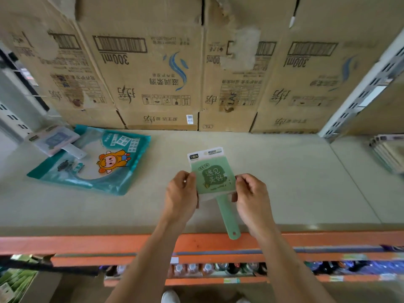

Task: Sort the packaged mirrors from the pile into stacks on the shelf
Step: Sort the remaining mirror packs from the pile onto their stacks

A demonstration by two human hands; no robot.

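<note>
A green packaged hand mirror (213, 178) with a white header card and a long handle is held just above the beige shelf (284, 182), near its front edge. My left hand (180, 193) pinches its left side and my right hand (251, 195) pinches its right side. A pale pink packaged mirror (54, 141) lies at the far left of the shelf, partly on a teal plastic bag (91, 160). At the right edge a stack of flat packages (387, 152) rests on the neighbouring shelf; what they are cannot be made out.
Large cardboard boxes (153, 73) line the back of the shelf. An orange beam (87, 243) runs along the front edge, with bottles (207, 268) on the level below. A grey slotted upright (358, 95) divides the shelf at the right.
</note>
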